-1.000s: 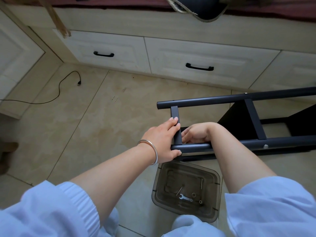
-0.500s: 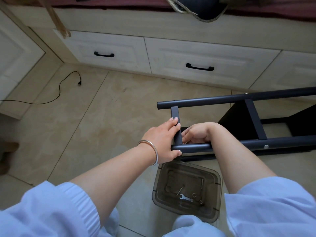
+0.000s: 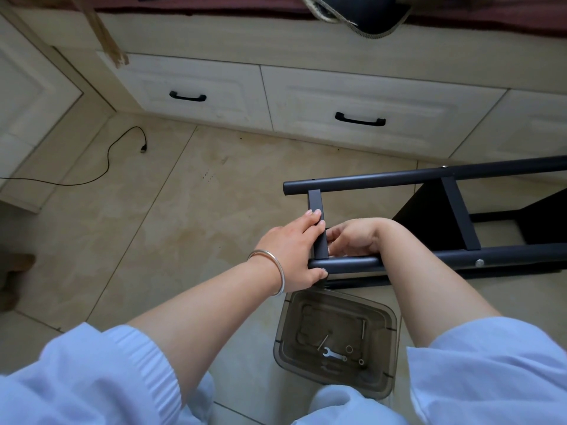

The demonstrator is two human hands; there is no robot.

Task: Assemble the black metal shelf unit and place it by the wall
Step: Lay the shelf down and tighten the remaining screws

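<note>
Fingers of my left hand point(image 3: 291, 253) wrap the shelf frame's point(image 3: 429, 173) short crossbar point(image 3: 319, 237), thumb under the rail, while my right hand point(image 3: 352, 237) curls just beside it, can't tell on what.

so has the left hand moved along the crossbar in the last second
No. The left hand grips the same spot on the crossbar, no nearer the clear box on the floor.

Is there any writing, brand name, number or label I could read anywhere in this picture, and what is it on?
None can be read.
The black shelf frame, the drawers and the clear plastic box show no print or labels.
The small wrench in the box is too small to tell whether anything is stamped on it.
</note>
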